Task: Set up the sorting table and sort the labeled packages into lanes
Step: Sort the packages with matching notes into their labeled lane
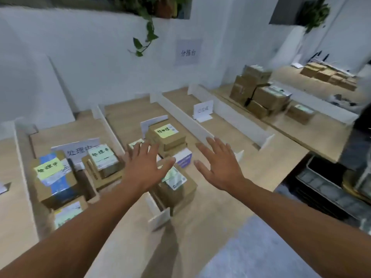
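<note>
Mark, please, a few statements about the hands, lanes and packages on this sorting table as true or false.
1. The left hand and right hand are both open with fingers spread, holding nothing. True.
2. The lane with the white sign card is full of packages. False: only the card shows in it.
3. The blue-taped cardboard box carries a yellow label. True.
4. The pile of cardboard boxes sits in the leftmost lane. False: it stands at the far right, beyond the last white divider.

L hand (145, 167), R hand (217, 165): fingers splayed
</note>
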`<state>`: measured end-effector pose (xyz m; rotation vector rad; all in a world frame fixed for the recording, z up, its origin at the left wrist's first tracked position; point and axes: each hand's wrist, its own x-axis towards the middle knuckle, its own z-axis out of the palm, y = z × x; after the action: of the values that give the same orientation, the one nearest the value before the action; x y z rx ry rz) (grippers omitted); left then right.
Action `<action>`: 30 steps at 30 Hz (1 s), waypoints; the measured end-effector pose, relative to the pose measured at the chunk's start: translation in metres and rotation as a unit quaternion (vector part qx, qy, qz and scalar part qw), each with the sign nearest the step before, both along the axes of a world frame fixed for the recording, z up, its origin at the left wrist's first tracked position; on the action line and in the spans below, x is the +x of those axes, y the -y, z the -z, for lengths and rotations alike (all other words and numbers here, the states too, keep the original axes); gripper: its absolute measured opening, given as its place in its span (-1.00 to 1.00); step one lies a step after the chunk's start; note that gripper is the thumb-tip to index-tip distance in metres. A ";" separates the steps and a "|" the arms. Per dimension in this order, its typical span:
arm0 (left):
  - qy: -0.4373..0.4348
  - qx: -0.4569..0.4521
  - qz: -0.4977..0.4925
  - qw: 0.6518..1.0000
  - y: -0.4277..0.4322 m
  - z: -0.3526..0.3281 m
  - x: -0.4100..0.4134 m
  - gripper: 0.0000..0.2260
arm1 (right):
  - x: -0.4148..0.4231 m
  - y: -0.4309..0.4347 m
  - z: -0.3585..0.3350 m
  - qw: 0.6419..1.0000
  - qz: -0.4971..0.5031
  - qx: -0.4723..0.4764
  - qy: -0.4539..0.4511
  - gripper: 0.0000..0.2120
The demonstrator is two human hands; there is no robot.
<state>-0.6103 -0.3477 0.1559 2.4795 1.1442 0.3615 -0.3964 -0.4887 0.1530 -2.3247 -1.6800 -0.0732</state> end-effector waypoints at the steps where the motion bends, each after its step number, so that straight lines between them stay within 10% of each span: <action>1: 0.006 -0.006 0.016 1.000 0.013 -0.004 0.024 -0.14 | 0.019 0.021 -0.004 1.000 0.019 0.008 0.005 -0.34; 17: 0.045 0.013 0.175 0.984 0.216 -0.021 0.442 -0.24 | 0.353 0.291 -0.032 0.973 0.227 0.033 0.013 -0.31; 30: 0.025 0.017 0.209 0.977 0.234 0.003 0.723 -0.24 | 0.616 0.322 -0.010 0.961 0.275 0.023 -0.012 -0.28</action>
<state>0.1126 -0.5820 0.1526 2.6377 0.5746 0.3185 0.2199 -0.8103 0.1634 -2.6670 -0.9618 -0.1874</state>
